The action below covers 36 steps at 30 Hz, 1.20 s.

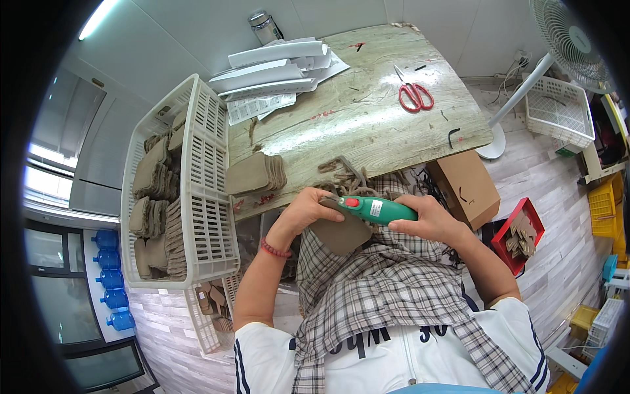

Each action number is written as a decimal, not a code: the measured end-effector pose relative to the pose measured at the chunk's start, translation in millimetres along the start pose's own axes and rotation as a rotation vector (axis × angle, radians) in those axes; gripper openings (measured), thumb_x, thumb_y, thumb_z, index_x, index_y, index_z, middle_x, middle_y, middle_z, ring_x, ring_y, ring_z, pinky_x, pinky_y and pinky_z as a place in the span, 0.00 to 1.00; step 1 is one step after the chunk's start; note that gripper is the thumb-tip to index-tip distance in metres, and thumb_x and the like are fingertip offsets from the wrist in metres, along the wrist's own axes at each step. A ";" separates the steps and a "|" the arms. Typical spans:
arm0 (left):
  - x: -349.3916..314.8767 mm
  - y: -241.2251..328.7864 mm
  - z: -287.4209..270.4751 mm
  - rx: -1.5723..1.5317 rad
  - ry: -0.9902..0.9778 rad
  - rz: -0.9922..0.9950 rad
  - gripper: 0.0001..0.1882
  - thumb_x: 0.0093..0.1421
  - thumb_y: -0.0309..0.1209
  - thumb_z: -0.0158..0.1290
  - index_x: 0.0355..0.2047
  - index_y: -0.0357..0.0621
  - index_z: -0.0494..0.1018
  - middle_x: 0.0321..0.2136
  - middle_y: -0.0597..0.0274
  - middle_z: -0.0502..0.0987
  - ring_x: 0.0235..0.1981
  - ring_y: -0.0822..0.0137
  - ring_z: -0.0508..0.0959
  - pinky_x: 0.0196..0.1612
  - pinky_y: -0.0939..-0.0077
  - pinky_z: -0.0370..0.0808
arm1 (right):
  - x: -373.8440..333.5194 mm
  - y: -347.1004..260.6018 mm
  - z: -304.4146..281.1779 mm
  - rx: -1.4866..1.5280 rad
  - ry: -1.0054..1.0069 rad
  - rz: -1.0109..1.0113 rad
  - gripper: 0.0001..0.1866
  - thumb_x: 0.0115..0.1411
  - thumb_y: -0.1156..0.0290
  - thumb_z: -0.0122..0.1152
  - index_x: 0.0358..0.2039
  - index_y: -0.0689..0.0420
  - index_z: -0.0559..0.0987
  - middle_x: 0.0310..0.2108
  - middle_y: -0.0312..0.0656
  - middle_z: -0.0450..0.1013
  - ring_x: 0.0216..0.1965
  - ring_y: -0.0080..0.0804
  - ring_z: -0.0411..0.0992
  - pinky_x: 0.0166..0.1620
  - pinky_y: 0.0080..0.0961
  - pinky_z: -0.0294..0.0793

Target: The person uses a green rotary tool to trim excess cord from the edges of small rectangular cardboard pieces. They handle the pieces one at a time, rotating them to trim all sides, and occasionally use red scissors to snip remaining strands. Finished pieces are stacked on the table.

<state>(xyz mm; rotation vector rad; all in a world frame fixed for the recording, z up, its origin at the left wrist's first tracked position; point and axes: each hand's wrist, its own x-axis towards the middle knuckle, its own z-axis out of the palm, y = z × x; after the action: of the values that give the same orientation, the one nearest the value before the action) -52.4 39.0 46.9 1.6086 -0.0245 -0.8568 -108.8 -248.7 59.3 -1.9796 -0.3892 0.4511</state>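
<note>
My right hand (426, 220) is wrapped round the green body of a handheld electric cutter (387, 210) with a red switch. The cutter's head points left, to the upper edge of a flat brown fabric piece (342, 235) with rounded corners. Between thumb and fingers, my left hand (308, 210) pinches that piece by its top edge, over my lap. The exact cutting point is hidden by the left fingers. Brown strip trimmings (341, 169) lie at the table edge just beyond the hands. Left of them sits a stack of similar brown pieces (256, 174).
A white plastic crate (213, 197) with stacked brown pieces stands left of the wooden table (367, 98). On the table are rolled papers (275, 72) and red-handled scissors (415, 96). At right are a cardboard box (466, 187), a red tray (537, 226) and a fan (577, 39).
</note>
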 end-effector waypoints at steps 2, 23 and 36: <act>6.1 -5.8 -2.4 -0.017 -0.044 -0.014 0.12 0.45 0.19 0.62 0.33 0.35 0.79 0.28 0.61 0.81 0.29 0.71 0.79 0.36 0.78 0.76 | 4.9 -0.4 0.8 -0.008 0.000 -0.013 0.24 0.53 0.56 0.66 0.41 0.63 0.76 0.25 0.45 0.75 0.26 0.30 0.74 0.31 0.27 0.72; 69.1 -14.7 36.0 -1.229 0.602 0.621 0.25 0.54 0.11 0.52 0.52 0.41 0.64 0.48 0.59 0.71 0.50 0.60 0.72 0.56 0.63 0.71 | 1.8 12.3 29.4 0.116 0.413 0.103 0.20 0.57 0.58 0.63 0.39 0.63 0.76 0.22 0.36 0.73 0.20 0.19 0.70 0.25 0.19 0.69; 74.8 -14.4 50.1 -1.089 0.628 0.652 0.26 0.55 0.12 0.52 0.53 0.45 0.64 0.49 0.61 0.71 0.50 0.61 0.72 0.55 0.66 0.71 | -1.1 -4.2 24.3 0.179 0.409 0.132 0.19 0.56 0.59 0.65 0.38 0.64 0.76 0.22 0.41 0.73 0.24 0.23 0.70 0.28 0.24 0.70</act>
<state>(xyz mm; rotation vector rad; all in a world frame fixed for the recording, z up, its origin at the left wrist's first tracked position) -31.2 -35.0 -2.0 0.6705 0.2986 0.1993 -121.6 -228.4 53.3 -1.8699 0.0389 0.1480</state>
